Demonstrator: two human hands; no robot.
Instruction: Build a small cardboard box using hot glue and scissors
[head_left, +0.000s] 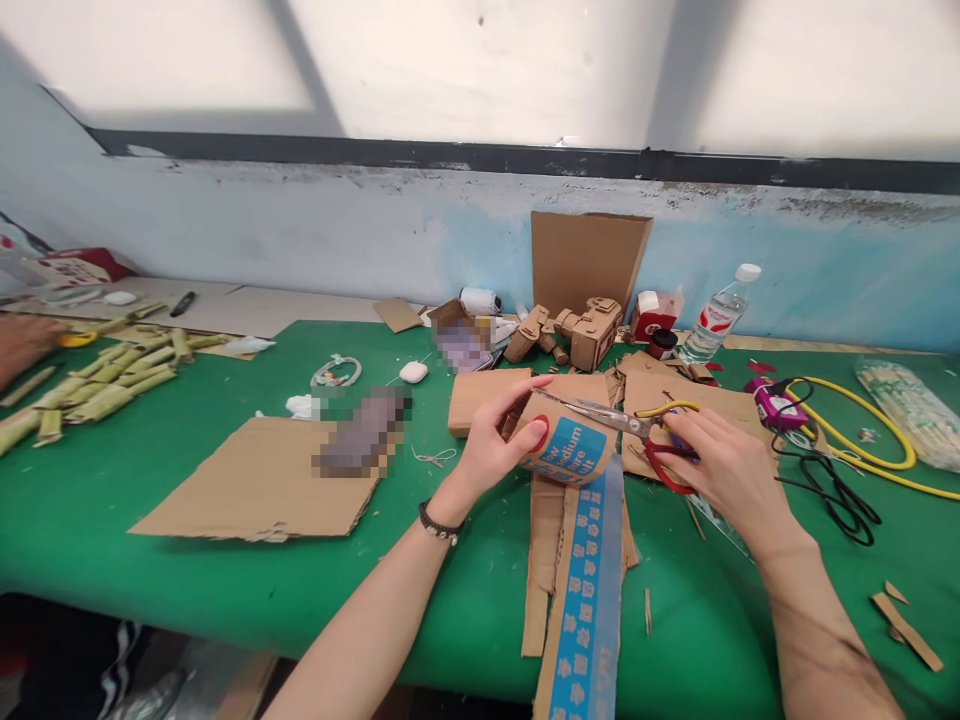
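Note:
My left hand (504,440) grips a curved piece of printed cardboard (577,450), thumb on its near face and fingers behind. Blue print with white letters covers part of that piece. In my right hand (720,465) are scissors (631,420) with one yellow and one red handle. Their blades lie along the upper edge of the cardboard, pointing left toward my left fingers. Below hangs a long cardboard strip (581,600) with blue print and clear tape; whether it joins the held piece is unclear. Flat cardboard pieces (637,400) lie behind the hands.
A cardboard model camera (596,333) stands at the back beside a water bottle (720,315). Right are a yellow hose (892,400), a black cable (832,490) and cardboard scraps (907,630). Left, a cardboard sheet (247,480) lies before cut green stalks (112,380) and another person's hand (26,345).

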